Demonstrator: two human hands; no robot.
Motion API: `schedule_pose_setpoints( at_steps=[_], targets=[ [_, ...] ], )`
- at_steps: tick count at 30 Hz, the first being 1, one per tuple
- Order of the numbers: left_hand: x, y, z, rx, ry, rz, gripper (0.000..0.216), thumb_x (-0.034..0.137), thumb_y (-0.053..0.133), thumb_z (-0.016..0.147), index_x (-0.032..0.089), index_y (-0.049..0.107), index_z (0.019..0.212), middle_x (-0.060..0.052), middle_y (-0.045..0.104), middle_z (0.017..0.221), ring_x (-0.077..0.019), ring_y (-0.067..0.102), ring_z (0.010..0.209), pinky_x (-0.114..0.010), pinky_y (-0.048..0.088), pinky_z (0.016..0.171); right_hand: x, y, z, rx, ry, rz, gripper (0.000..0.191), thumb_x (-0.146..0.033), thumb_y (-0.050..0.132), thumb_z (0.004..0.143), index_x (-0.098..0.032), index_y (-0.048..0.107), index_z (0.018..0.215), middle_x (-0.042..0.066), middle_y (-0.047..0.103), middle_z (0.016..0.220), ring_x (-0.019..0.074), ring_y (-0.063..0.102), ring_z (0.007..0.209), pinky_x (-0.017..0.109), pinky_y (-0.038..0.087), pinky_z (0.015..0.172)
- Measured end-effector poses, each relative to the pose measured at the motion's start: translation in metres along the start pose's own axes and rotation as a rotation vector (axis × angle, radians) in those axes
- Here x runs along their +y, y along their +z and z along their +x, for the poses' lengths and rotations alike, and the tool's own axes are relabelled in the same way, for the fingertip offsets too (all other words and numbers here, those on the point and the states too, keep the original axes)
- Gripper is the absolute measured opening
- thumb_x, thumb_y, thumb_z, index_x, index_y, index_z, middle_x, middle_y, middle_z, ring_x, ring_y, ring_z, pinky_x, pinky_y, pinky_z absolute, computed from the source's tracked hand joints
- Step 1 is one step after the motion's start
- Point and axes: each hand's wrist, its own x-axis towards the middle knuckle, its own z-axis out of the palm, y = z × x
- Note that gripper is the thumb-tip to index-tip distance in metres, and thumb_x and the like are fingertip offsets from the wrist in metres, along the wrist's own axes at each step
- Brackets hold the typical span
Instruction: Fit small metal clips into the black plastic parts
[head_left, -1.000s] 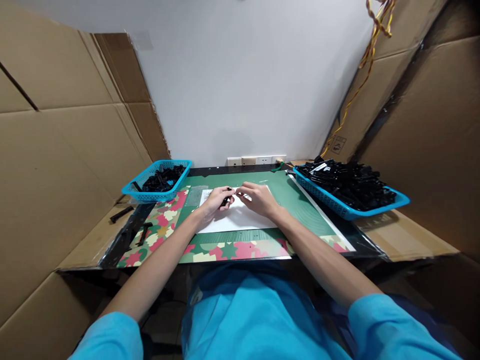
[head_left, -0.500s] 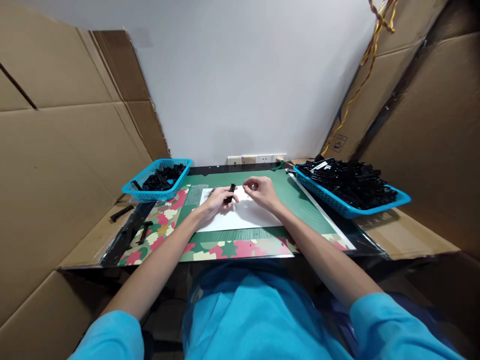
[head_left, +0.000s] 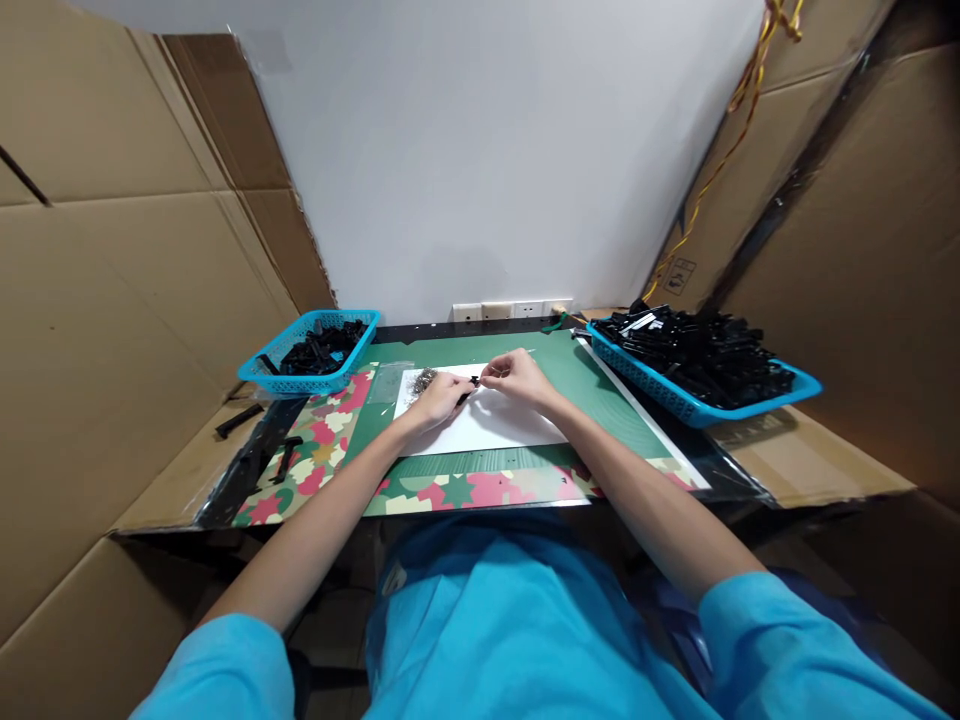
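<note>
My left hand is closed around a small black plastic part, whose end sticks out past the thumb toward the right. My right hand has its thumb and forefinger pinched at that end of the part; whatever lies between the fingertips is too small to make out. Both hands are over a white sheet of paper. On the sheet, just behind my left hand, lies a pile of tiny metallic pieces.
A blue basket of black parts stands at the left, and a fuller blue basket at the right. Loose black parts lie at the left edge. Beneath the paper is a green mat. Cardboard walls flank the table.
My right hand has come in to the black part, its fingertips now at the part's end. The part has tipped from near upright to lower and flatter. The metallic pile shows more.
</note>
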Motion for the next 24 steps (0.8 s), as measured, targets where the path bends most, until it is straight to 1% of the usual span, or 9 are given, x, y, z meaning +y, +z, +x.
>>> schedule_pose_setpoints(
  at_steps=[6, 10, 14, 19, 24],
  targets=[
    [0.0023, 0.0023, 0.0004, 0.007, 0.025, 0.023, 0.039, 0.040, 0.060, 0.093, 0.020, 0.051, 0.061, 0.003, 0.040, 0.049, -0.0104, 0.033, 0.046, -0.029, 0.017, 0.049, -0.0072, 0.0020, -0.0027, 0.044, -0.044, -0.089, 0.017, -0.025, 0.070, 0.077, -0.014, 0.083, 0.079, 0.005, 0.074, 0.070, 0.0159, 0.059, 0.065, 0.026, 0.038, 0.058],
    [0.0048, 0.0029, 0.0005, 0.019, 0.041, 0.052, 0.036, 0.038, 0.059, 0.093, 0.019, 0.054, 0.063, 0.002, 0.042, 0.052, -0.0111, 0.033, 0.049, -0.030, 0.018, 0.052, -0.0068, 0.0042, -0.0018, 0.052, -0.044, -0.113, 0.016, -0.023, 0.069, 0.075, -0.014, 0.082, 0.075, 0.005, 0.070, 0.066, 0.0160, 0.058, 0.064, 0.026, 0.036, 0.057],
    [0.0048, 0.0031, 0.0004, 0.030, 0.050, 0.081, 0.035, 0.038, 0.058, 0.093, 0.019, 0.055, 0.065, 0.002, 0.044, 0.053, -0.0112, 0.034, 0.051, -0.029, 0.019, 0.052, -0.0045, 0.0056, -0.0009, 0.051, -0.049, -0.094, 0.016, -0.023, 0.068, 0.075, -0.013, 0.081, 0.074, 0.005, 0.069, 0.065, 0.0160, 0.058, 0.064, 0.026, 0.036, 0.057],
    [0.0029, 0.0043, -0.0001, 0.038, 0.042, 0.045, 0.036, 0.038, 0.059, 0.094, 0.020, 0.050, 0.064, 0.003, 0.042, 0.053, -0.0105, 0.034, 0.048, -0.029, 0.020, 0.050, -0.0036, 0.0061, -0.0011, 0.068, -0.066, -0.109, 0.017, -0.023, 0.068, 0.075, -0.013, 0.082, 0.076, 0.004, 0.068, 0.065, 0.0153, 0.056, 0.063, 0.026, 0.035, 0.057],
    [-0.0001, 0.0055, 0.0015, 0.053, -0.005, -0.006, 0.038, 0.039, 0.058, 0.096, 0.021, 0.049, 0.063, 0.003, 0.042, 0.048, -0.0109, 0.037, 0.042, -0.028, 0.023, 0.047, -0.0013, 0.0077, -0.0012, 0.083, -0.116, -0.097, 0.018, -0.024, 0.069, 0.078, -0.013, 0.083, 0.080, 0.006, 0.073, 0.070, 0.0159, 0.058, 0.064, 0.026, 0.037, 0.059]
  ],
)
